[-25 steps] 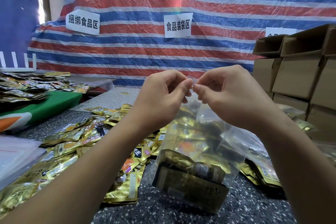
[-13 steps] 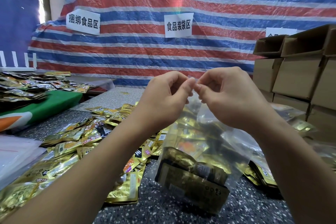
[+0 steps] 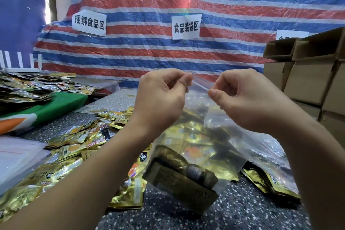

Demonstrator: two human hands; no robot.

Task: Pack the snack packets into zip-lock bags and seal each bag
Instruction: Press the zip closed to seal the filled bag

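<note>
Both hands, left and right, pinch the zip strip of the bag hanging above the bench, a thin, slippery, floppy film weighted by packets, probably best held at the stiffer strip.

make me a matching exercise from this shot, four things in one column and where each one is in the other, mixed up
Things:
1. zip-lock bag
2. cardboard boxes
3. green board
4. loose snack packets

Places:
A. stacked at the far right
B. spread over the speckled table, left of the arms
C. held up by its top edge between left hand and right hand
D. at the left, under a separate heap of packets

Pairs: 1-C, 2-A, 3-D, 4-B
</note>
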